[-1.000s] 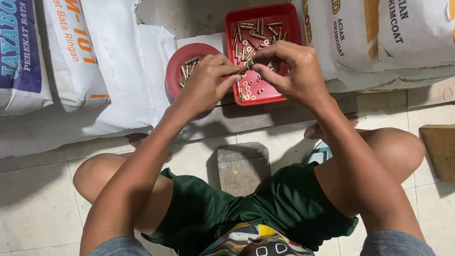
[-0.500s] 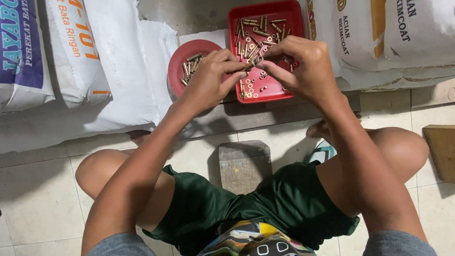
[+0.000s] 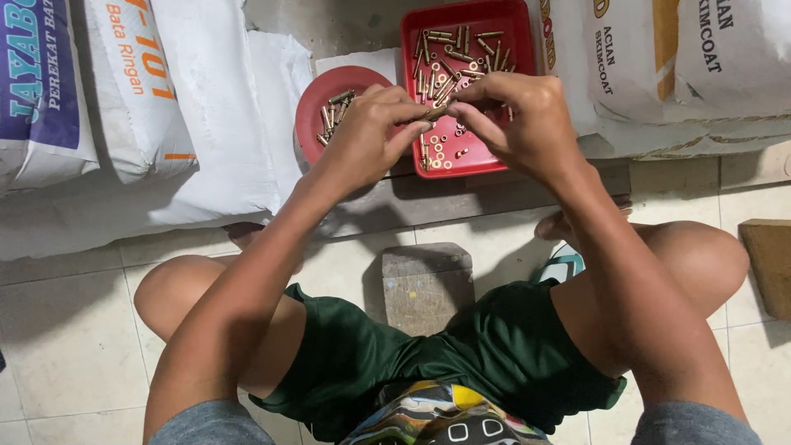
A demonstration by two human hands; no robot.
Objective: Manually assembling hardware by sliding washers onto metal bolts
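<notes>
Arms outstretched, my left hand (image 3: pixel 371 132) and right hand (image 3: pixel 515 115) pinch one brass bolt (image 3: pixel 438 112) between fingertips above the red tray (image 3: pixel 515 21).

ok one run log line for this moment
left hand + right hand: pinch small brass piece | over red square tray | red round dish left

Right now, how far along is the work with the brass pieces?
Done: a few brass bolts lie in the round red lid. In hand: left hand and right hand pinch one bolt together. Left: many bolts and rings in the square red tray.
</notes>
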